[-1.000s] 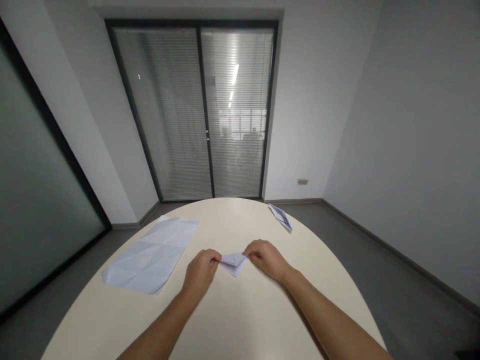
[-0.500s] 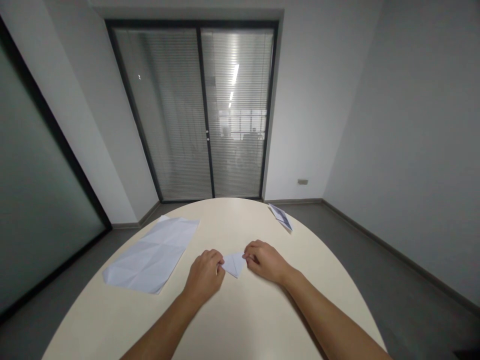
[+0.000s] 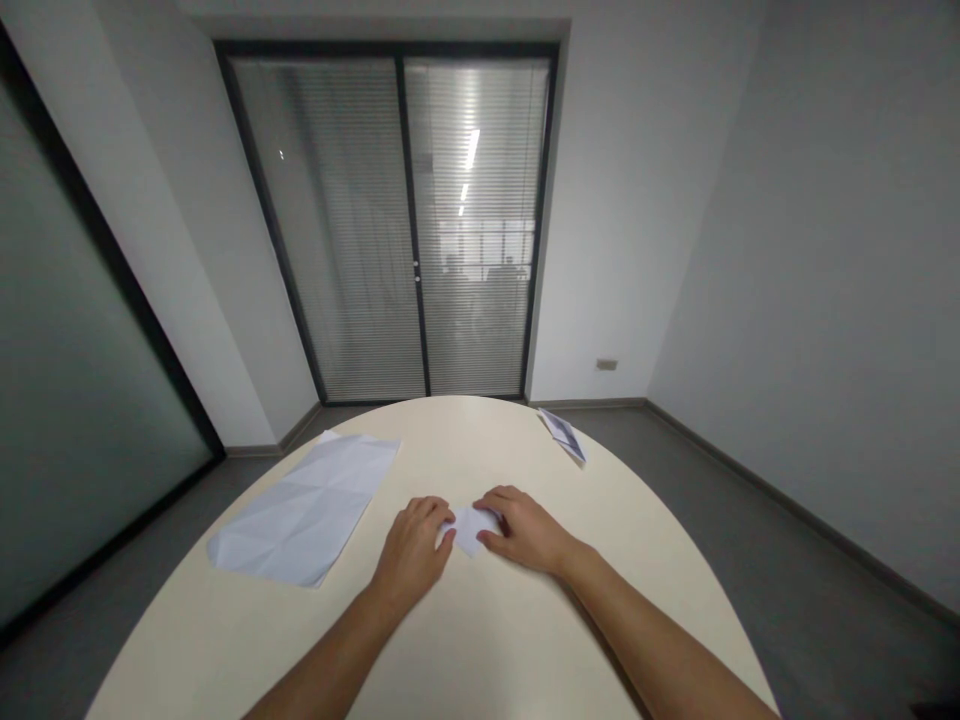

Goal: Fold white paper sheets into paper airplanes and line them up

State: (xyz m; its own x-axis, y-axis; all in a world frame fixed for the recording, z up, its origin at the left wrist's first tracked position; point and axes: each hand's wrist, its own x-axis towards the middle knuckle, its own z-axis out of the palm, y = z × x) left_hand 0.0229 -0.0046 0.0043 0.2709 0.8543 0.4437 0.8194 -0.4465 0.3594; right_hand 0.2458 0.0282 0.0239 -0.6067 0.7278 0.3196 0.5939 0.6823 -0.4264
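A small folded piece of white paper (image 3: 469, 528) lies on the cream table (image 3: 480, 640), squeezed between my two hands. My left hand (image 3: 415, 547) covers its left end, fingertips pressed down on it. My right hand (image 3: 523, 530) holds its right end, with fingers over the top edge and thumb at the lower edge. Most of the paper is hidden under my fingers.
A large creased white sheet (image 3: 307, 507) lies flat on the left of the table. A smaller folded paper (image 3: 564, 435) sits at the table's far right edge. Beyond the rounded table edge are grey floor, glass doors with blinds and a glass wall on the left.
My hands have drawn closer together over the small paper. It was held up by its two ends as a wider triangle; now it is pressed flatter on the table and looks smaller.
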